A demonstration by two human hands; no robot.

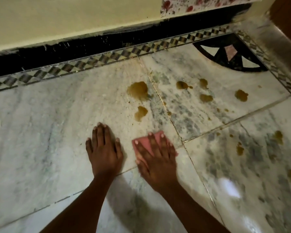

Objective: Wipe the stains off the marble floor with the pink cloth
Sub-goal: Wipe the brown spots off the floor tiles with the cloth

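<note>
My right hand (155,158) lies flat on the pink cloth (142,143), pressing it onto the white marble floor (40,123), fingers spread. My left hand (104,148) rests flat on the bare floor just left of it, fingers apart, holding nothing. Brown stains lie beyond the cloth: a large one (138,90), a smaller one (141,113) closest to the cloth, and several more to the right (206,97) and far right (241,95). More brown patches (278,136) sit on the slab at the right.
A cream wall with a black skirting (74,49) runs along the far side, edged by a checkered inlay border (107,59). A black fan-shaped inlay (228,56) marks the far right corner. A marble step (275,39) rises at the right.
</note>
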